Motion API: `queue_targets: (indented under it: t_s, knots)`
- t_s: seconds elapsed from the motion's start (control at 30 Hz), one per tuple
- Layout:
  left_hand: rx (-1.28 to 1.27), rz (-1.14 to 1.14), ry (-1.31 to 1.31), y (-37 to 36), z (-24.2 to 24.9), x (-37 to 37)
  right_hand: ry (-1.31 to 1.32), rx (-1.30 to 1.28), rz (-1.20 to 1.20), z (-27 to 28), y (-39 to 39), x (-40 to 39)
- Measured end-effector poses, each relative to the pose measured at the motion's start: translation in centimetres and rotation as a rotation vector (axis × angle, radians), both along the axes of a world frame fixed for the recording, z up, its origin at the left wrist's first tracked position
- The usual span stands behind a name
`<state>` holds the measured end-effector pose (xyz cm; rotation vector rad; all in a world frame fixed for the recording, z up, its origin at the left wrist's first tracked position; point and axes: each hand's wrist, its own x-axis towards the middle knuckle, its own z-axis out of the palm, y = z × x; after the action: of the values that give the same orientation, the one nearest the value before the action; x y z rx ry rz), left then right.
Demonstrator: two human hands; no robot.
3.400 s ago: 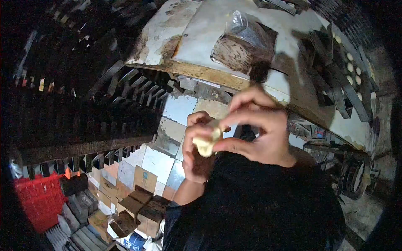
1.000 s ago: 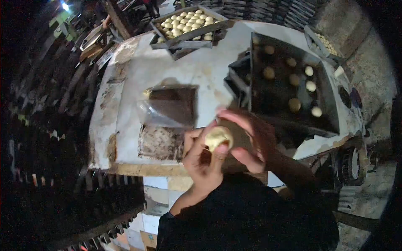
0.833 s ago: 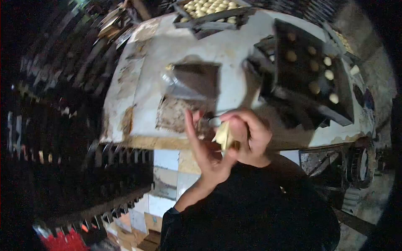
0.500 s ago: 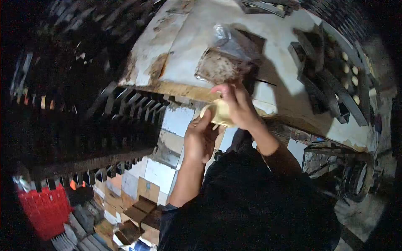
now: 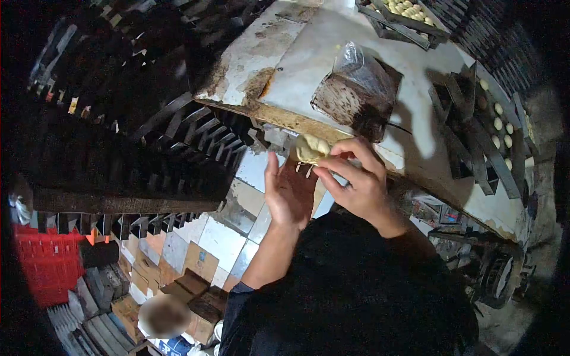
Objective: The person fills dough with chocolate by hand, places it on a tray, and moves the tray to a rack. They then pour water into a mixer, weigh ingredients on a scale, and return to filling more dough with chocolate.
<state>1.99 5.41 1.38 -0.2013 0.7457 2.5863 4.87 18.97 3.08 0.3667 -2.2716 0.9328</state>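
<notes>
Our left hand [image 5: 289, 199] is open, palm turned up, the thumb standing apart from the fingers, whose ends we can't make out behind the dough. Our right hand [image 5: 362, 187] has its thumb and fingertips closed on the lower right edge of the pale dough piece [image 5: 313, 148]. That piece lies just beyond our left palm, above the finger end of it, and to the left of our right fingertips. It is wider than it is deep, its long axis running roughly from side to side, with a lumpy, folded top. The right hand is the nearer one, touching it; whether the left fingers bear any of its weight, we can't tell.

Past the dough is the edge of the worktable [image 5: 297, 121]. On the table we see a blotched, stained slab [image 5: 337, 99] with a clear plastic bag [image 5: 361, 68] against it. Farther right, dark metal trays [image 5: 493, 155] hold round dough balls [image 5: 498, 123], and another tray [image 5: 401, 28] of them sits at the far side. Down to our left are a red crate [image 5: 47, 267] and some cardboard boxes [image 5: 200, 261].
</notes>
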Motion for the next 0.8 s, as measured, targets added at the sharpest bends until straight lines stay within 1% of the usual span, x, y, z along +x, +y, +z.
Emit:
queue_targets:
  t_s: [0.03, 0.13, 0.17, 0.27, 0.3, 0.37, 0.4, 0.53, 0.6, 0.63, 0.73, 0.77, 0.8]
  knots:
    - [-0.057, -0.001, -0.01, -0.1, 0.3, 0.3, 0.026, -0.003, 0.007, -0.2, -0.5, -0.1]
    - [-0.113, 0.025, 0.029, -0.3, 0.3, 0.8, 0.103, 0.117, -0.023, -1.1, -1.3, -0.2]
    - [-0.054, 0.05, 0.029, -0.5, 0.1, 0.9, 0.107, 0.148, -0.013, -1.0, -1.6, -0.1]
    - [-0.07, 0.022, 0.109, -1.7, -0.7, 0.9, 0.208, 0.13, -0.035, -2.1, -2.9, 0.2]
    - [-0.03, 0.031, 0.033, -2.1, -0.4, 1.0, 0.176, 0.05, -0.023, -2.3, -3.2, 0.3]
    - [0.081, 0.017, -0.026, -2.6, -0.6, 1.0, 0.111, -0.109, 0.003, -2.6, -3.8, 0.5]
    - [0.136, 0.011, -0.054, -2.9, -0.7, 0.9, 0.115, -0.124, 0.004, -2.6, -3.9, 0.5]
    - [0.135, 0.038, -0.141, -3.8, -0.6, 1.1, 0.134, -0.191, -0.011, -2.0, -3.8, 1.1]
    - [0.097, 0.122, -0.086, -3.5, -1.9, 0.3, 0.143, -0.211, -0.046, -2.1, -3.1, 1.8]
    - [0.078, 0.161, -0.06, -3.2, -2.6, -0.1, 0.145, -0.262, -0.048, -2.7, -2.7, 2.1]
    - [0.051, 0.192, -0.134, -3.4, -3.4, -1.8, -0.138, -0.309, 0.131, -6.4, -1.7, 4.0]
    - [-0.005, 0.201, -0.093, -3.0, -4.3, -2.6, -0.439, -0.205, 0.255, -8.6, -1.0, 4.6]
    - [-0.149, 0.215, -0.055, -2.6, -4.3, -2.9, -0.584, -0.117, 0.258, -10.4, 0.4, 5.0]
